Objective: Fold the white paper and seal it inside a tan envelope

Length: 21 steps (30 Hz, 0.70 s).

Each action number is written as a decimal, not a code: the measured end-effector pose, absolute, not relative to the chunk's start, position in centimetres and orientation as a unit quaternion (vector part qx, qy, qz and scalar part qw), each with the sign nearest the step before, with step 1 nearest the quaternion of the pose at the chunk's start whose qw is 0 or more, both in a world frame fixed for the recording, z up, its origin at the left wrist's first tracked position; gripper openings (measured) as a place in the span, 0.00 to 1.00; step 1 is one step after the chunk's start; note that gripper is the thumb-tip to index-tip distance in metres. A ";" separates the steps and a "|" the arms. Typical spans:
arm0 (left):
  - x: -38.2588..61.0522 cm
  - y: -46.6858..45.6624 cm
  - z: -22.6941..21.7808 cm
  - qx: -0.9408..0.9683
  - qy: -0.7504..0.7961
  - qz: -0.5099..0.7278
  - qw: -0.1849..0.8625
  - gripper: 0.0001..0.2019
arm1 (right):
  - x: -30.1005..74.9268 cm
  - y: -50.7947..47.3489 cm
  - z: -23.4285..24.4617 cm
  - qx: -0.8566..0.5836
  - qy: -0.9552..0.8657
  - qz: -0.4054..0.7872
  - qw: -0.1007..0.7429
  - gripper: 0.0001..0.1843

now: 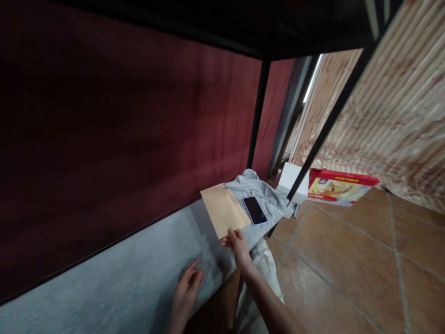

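Note:
Pinched between the thumb and fingers of my right hand [236, 243] is the near corner of some tan paper sheets [224, 208], perhaps envelopes, that overlap each other. They are held above the grey surface [146, 260] and cast a shadow there. My left hand [188, 283] hovers over the same surface, apart from the paper, fingers loosely curled and nothing visible in them. A phone [255, 211] with a dark screen and a pale purple case lies just right of the paper, on a crumpled grey cloth [267, 192].
A dark red panel [156, 125] rises behind the surface. Black frame posts [259, 116] stand between it and the right side. A white box [294, 178] and a red and yellow printed carton [340, 188] are at the right, near the tiled floor [347, 250] and a patterned curtain [392, 106].

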<state>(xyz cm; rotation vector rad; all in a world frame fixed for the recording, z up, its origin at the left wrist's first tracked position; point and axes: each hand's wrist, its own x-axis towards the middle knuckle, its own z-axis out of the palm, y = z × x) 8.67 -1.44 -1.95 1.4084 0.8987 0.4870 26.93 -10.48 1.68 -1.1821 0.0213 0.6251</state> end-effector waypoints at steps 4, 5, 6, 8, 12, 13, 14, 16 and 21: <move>8.2 -1.5 -2.3 0.636 0.404 0.210 0.622 0.28 | 30.0 -10.8 0.8 -0.557 0.037 0.295 0.776 0.22; 8.1 -1.5 -2.3 0.647 0.403 0.209 0.612 0.27 | 30.3 -10.9 0.5 -0.559 0.043 0.300 0.772 0.21; 7.9 -1.6 -2.3 0.662 0.401 0.207 0.598 0.26 | 30.6 -11.0 0.2 -0.561 0.049 0.305 0.768 0.21; 7.6 -1.8 -2.4 0.697 0.397 0.199 0.564 0.22 | 31.0 -11.1 -0.3 -0.562 0.056 0.312 0.764 0.20; 7.4 -1.9 -2.7 0.733 0.397 0.195 0.517 0.20 | 31.7 -11.1 -0.4 -0.566 0.055 0.318 0.759 0.19; 7.4 -1.9 -2.8 0.736 0.399 0.193 0.512 0.20 | 31.8 -11.1 -0.3 -0.569 0.053 0.319 0.756 0.19; 7.4 -1.8 -2.8 0.737 0.401 0.191 0.509 0.20 | 32.0 -11.2 -0.3 -0.574 0.050 0.320 0.752 0.20; 7.5 -1.6 -2.7 0.740 0.404 0.182 0.506 0.20 | 32.1 -11.6 -0.3 -0.587 0.037 0.329 0.739 0.21; 7.6 -1.2 -2.6 0.747 0.405 0.172 0.499 0.18 | 33.2 -13.9 0.1 -0.651 -0.001 0.299 0.698 0.23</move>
